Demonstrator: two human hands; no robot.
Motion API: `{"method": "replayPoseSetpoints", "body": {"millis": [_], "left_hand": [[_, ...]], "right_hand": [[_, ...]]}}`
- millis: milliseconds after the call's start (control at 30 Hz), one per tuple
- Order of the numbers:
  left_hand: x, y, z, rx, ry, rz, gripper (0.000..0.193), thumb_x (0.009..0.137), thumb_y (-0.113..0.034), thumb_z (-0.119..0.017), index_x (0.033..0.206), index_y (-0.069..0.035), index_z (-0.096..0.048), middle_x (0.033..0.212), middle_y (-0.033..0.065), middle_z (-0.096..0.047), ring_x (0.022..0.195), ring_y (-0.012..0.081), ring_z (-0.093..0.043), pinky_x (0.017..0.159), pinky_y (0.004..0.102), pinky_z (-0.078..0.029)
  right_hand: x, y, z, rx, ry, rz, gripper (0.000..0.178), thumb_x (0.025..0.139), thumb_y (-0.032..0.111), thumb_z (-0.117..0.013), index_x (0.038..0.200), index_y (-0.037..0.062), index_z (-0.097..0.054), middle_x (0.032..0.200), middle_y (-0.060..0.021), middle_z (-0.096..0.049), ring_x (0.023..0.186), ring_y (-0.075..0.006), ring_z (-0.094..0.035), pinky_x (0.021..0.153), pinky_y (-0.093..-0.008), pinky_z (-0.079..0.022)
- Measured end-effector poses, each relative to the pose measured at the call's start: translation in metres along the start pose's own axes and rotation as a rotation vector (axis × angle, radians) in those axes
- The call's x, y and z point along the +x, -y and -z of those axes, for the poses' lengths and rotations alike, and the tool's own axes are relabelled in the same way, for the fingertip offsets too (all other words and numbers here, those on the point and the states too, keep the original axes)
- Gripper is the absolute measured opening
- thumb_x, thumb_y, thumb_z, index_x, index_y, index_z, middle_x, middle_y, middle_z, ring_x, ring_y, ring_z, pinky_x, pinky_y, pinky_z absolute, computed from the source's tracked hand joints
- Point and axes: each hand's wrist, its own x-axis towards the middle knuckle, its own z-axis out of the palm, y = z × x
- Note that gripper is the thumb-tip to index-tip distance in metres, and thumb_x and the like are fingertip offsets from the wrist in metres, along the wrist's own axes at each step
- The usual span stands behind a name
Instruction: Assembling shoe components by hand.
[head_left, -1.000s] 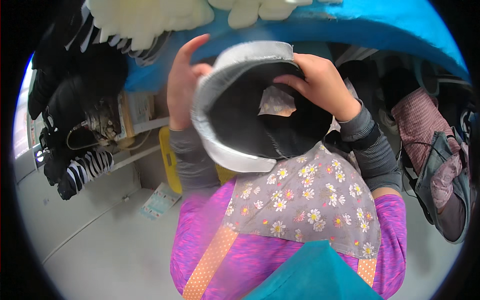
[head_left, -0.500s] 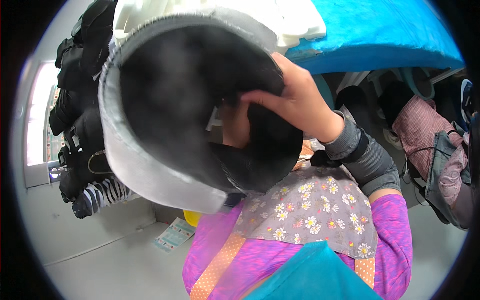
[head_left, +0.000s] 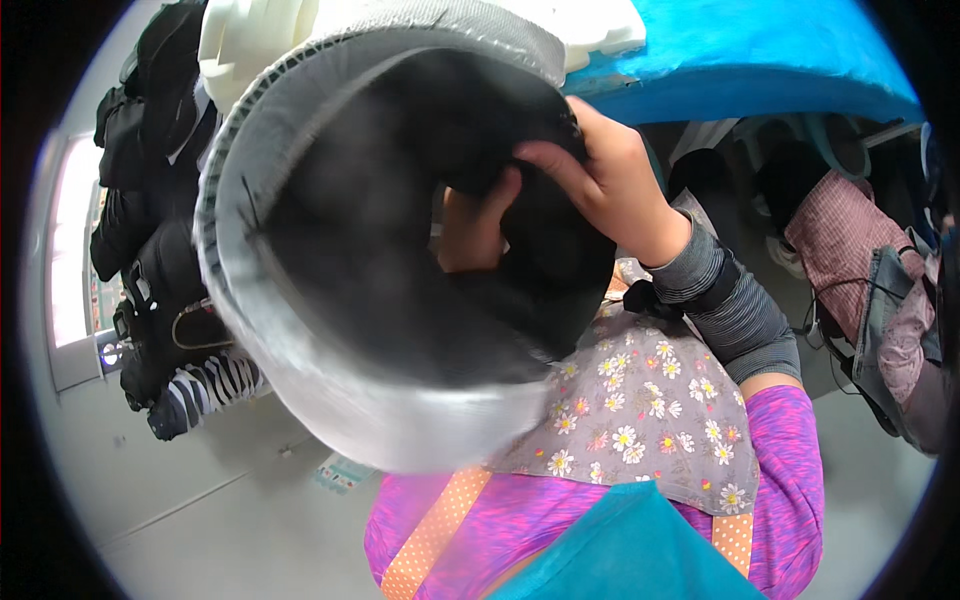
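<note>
A large round fabric piece, grey-white outside with a stitched edge and black inside, fills the middle of my view. My right hand is closed on the black edge at its right side, thumb on the inner face and fingers behind. Through a gap in the black part shows my left hand, its thumb raised against the black fabric. The rest of that hand and its forearm are hidden behind the piece. The piece stands tilted above my lap, its wide opening toward me.
A white moulded plastic surface and a blue-covered table lie beyond. Black bags are stacked at left, with a striped item below. Another person's lap and sleeve are at far right. A printed sheet lies on the floor.
The fabric piece has turned, its grey-white lower band swinging right and down over my lap. My right hand has shifted slightly right. My left thumb shows more plainly through the gap.
</note>
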Motion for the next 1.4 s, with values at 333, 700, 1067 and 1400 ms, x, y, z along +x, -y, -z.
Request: {"method": "replayPoseSetpoints", "body": {"millis": [333,700,1067,1400], "left_hand": [[-0.003,-0.036,-0.028,-0.643,-0.407,0.239,0.063,0.091,-0.067,-0.048,0.117,-0.011,-0.059,0.107,0.0047,-0.065,0.093,0.0174,-0.060,0.082,0.0324,-0.049],[-0.006,-0.016,0.000,0.319,-0.038,-0.106,0.045,0.097,-0.027,-0.063,0.131,0.001,-0.053,0.127,0.0129,-0.060,0.116,0.0234,-0.055,0.102,0.0356,-0.039],[-0.004,-0.017,-0.021,0.185,-0.558,-0.098,0.078,0.093,-0.070,-0.039,0.110,0.001,-0.068,0.108,0.0149,-0.069,0.097,0.0243,-0.065,0.087,0.0354,-0.050],[-0.004,-0.013,0.023,-0.208,-0.116,-0.071,0.050,0.086,-0.041,-0.060,0.108,0.004,-0.063,0.099,0.0111,-0.068,0.089,0.0190,-0.063,0.081,0.0319,-0.051]], "right_hand": [[-0.013,0.018,0.003,-0.028,0.278,-0.097,0.035,0.077,0.024,-0.079,0.092,-0.0007,-0.060,0.077,-0.0205,-0.061,0.073,-0.0404,-0.059,0.063,-0.0418,-0.048],[-0.018,0.003,-0.002,-0.020,0.006,-0.110,0.035,0.082,0.030,-0.077,0.089,0.0013,-0.059,0.074,-0.0202,-0.062,0.069,-0.0401,-0.061,0.059,-0.0408,-0.049],[-0.024,0.015,0.002,-0.089,0.218,-0.195,0.035,0.078,0.032,-0.077,0.085,0.0023,-0.061,0.076,-0.0196,-0.063,0.074,-0.0395,-0.062,0.063,-0.0443,-0.048],[0.009,-0.043,0.010,-0.189,0.078,0.195,0.041,0.070,0.011,-0.080,0.107,0.0088,-0.063,0.092,-0.0133,-0.066,0.082,-0.0315,-0.065,0.071,-0.0362,-0.054]]}}
